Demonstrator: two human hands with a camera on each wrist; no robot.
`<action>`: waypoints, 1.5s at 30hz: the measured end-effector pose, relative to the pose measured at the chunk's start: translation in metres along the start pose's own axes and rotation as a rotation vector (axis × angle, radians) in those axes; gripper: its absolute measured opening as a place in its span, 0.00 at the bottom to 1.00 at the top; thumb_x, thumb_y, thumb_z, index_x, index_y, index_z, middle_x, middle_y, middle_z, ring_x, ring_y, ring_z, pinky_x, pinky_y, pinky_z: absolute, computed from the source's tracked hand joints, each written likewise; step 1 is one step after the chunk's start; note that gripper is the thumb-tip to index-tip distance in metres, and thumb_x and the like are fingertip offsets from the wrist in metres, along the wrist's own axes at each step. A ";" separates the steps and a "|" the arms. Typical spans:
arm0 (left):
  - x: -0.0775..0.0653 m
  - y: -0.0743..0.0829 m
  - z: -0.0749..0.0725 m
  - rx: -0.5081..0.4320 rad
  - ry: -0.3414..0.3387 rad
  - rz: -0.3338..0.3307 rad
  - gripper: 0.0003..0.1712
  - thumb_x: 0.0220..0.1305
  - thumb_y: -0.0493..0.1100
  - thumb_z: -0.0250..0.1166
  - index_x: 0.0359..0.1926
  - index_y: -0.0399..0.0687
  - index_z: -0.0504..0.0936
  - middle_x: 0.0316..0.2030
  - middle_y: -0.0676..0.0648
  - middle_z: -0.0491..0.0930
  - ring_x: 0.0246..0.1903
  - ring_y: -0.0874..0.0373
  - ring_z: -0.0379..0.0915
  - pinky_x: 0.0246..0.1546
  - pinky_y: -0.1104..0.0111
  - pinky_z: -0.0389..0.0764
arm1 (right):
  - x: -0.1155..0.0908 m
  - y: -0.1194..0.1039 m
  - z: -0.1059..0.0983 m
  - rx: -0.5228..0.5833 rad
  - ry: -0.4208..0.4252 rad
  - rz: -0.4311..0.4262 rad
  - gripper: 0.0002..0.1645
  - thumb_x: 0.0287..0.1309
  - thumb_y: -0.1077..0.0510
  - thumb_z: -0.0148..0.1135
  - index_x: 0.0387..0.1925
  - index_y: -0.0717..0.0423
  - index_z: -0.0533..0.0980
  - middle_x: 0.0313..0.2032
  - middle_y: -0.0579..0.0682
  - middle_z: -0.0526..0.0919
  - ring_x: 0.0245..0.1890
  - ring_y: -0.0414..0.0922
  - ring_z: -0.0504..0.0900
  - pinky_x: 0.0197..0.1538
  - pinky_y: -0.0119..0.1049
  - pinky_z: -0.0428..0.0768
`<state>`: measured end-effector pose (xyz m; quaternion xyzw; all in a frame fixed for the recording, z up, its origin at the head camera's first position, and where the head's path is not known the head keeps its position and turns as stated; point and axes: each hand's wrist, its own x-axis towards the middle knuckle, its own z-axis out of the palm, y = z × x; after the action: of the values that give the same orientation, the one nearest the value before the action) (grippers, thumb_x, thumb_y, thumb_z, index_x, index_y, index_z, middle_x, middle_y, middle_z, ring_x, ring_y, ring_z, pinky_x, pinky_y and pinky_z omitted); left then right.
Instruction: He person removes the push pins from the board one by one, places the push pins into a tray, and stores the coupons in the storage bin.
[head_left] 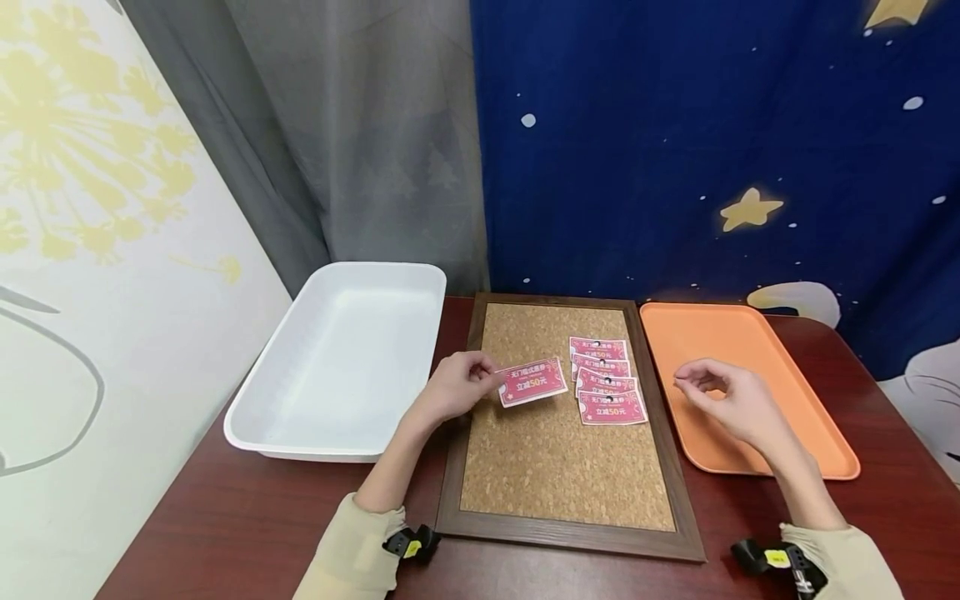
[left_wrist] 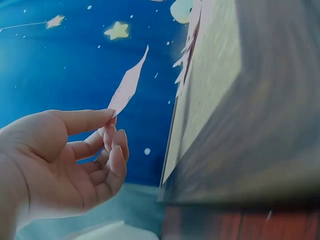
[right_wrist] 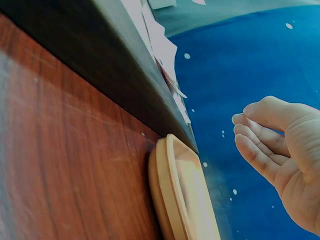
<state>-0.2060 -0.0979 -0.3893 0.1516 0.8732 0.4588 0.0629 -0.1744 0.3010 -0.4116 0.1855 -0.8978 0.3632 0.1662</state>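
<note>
A pink-and-white paper coupon (head_left: 532, 382) is pinched at its left edge by my left hand (head_left: 459, 385), over the left half of the corkboard (head_left: 562, 487). In the left wrist view the coupon (left_wrist: 127, 87) shows nearly edge-on between thumb and index fingertip. Several similar coupons (head_left: 613, 409) overlap in a column on the board's right side, with small dark pins at their upper edges. Over the orange tray (head_left: 813, 437) hovers my right hand (head_left: 727, 402), thumb and index fingertips together. I cannot tell whether something tiny sits between those fingertips.
Left of the corkboard stands a deep white tub (head_left: 345, 367). The board's brown wooden frame (head_left: 570, 533) is raised above the dark red table (head_left: 225, 533). A grey curtain (head_left: 390, 150) and a blue starry curtain (head_left: 637, 167) hang behind the table.
</note>
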 end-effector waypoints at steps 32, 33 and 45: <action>-0.019 -0.032 -0.078 -0.066 0.159 -0.052 0.13 0.71 0.43 0.65 0.42 0.35 0.82 0.29 0.40 0.83 0.29 0.51 0.82 0.34 0.64 0.81 | -0.020 0.030 -0.029 -0.110 0.151 0.149 0.04 0.64 0.61 0.68 0.39 0.56 0.84 0.32 0.43 0.87 0.31 0.20 0.78 0.36 0.14 0.73; -0.020 -0.033 -0.080 -0.064 0.164 -0.054 0.13 0.71 0.43 0.65 0.42 0.35 0.82 0.30 0.41 0.83 0.30 0.50 0.82 0.35 0.63 0.82 | -0.021 0.031 -0.030 -0.116 0.154 0.155 0.03 0.63 0.60 0.69 0.39 0.55 0.84 0.32 0.41 0.86 0.31 0.20 0.78 0.36 0.14 0.72; -0.025 -0.058 -0.101 -0.055 0.214 -0.110 0.18 0.71 0.47 0.65 0.45 0.33 0.81 0.33 0.40 0.83 0.36 0.40 0.81 0.41 0.59 0.82 | -0.025 0.047 -0.031 -0.136 0.179 0.166 0.06 0.59 0.62 0.71 0.39 0.56 0.85 0.32 0.41 0.86 0.30 0.18 0.76 0.35 0.14 0.71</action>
<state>-0.2190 -0.2156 -0.3797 0.0517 0.8690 0.4922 -0.0013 -0.1690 0.3593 -0.4291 0.0658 -0.9141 0.3293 0.2273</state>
